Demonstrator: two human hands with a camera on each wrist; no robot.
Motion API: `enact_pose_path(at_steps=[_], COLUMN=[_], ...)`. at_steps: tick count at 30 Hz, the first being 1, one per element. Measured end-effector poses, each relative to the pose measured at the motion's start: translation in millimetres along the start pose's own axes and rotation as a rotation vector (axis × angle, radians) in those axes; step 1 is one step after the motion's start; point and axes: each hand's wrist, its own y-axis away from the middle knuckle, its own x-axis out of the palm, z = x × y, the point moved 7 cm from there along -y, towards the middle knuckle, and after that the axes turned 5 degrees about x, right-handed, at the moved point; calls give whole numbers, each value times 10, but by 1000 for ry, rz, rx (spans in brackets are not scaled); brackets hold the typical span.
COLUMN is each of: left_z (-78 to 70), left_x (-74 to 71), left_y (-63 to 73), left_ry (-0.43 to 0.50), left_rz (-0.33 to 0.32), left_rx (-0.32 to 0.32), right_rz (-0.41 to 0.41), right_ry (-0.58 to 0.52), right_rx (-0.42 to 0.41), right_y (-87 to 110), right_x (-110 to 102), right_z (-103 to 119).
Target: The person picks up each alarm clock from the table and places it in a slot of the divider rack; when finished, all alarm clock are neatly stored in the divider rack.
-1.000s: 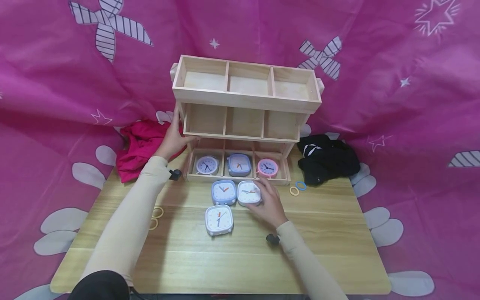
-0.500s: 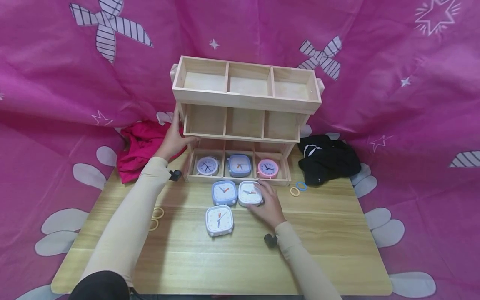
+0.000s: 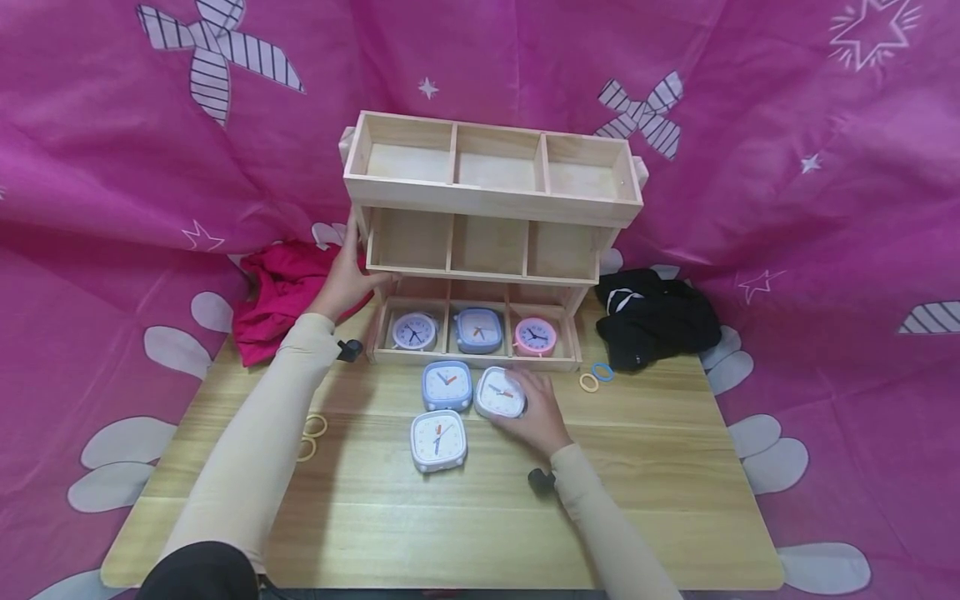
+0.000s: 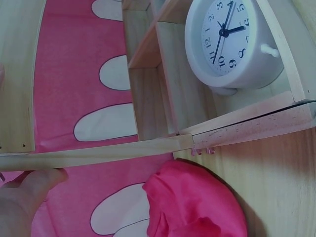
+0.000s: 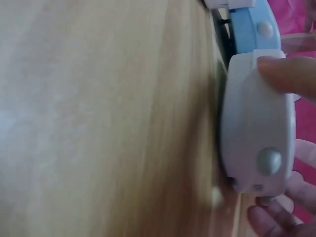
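My right hand [image 3: 536, 417] grips a white rounded-square alarm clock [image 3: 498, 393] by its sides, slightly turned on the table. In the right wrist view, thumb and fingers lie on the white clock's casing [image 5: 254, 118]. A blue alarm clock [image 3: 447, 386] sits just left of it, and another white alarm clock [image 3: 438, 442] lies nearer me. My left hand [image 3: 347, 282] holds the left side of a three-tier wooden rack [image 3: 495, 198]. The rack's bottom tier holds a round white alarm clock [image 3: 414, 332], a blue alarm clock [image 3: 478, 330] and a round pink alarm clock [image 3: 536, 336].
Red cloth [image 3: 288, 287] lies left of the rack, black cloth [image 3: 656, 317] right of it. Yellow rings [image 3: 316, 426] lie at left; a blue ring [image 3: 602, 372] and a yellow ring [image 3: 588, 383] at right. A pink curtain [image 3: 495, 58] hangs behind the table [image 3: 465, 533].
The white clock in my right hand has turned a little clockwise and shifted slightly toward me. My left hand stays in place on the rack.
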Motion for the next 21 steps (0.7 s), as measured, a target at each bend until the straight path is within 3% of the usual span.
enact_pose_path(at_steps=[8, 14, 21], left_z=[295, 362, 367], left_x=[-29, -41, -47], left_y=[-76, -85, -64], left_ry=[-36, -33, -48], left_rz=[-18, -16, -14], left_rx=[-2, 8, 0], right_rz=[1, -52, -265], right_ry=[93, 135, 32], right_rx=[20, 22, -112], right_y=[201, 253, 71], right_x=[-93, -232, -699], right_z=[37, 74, 380])
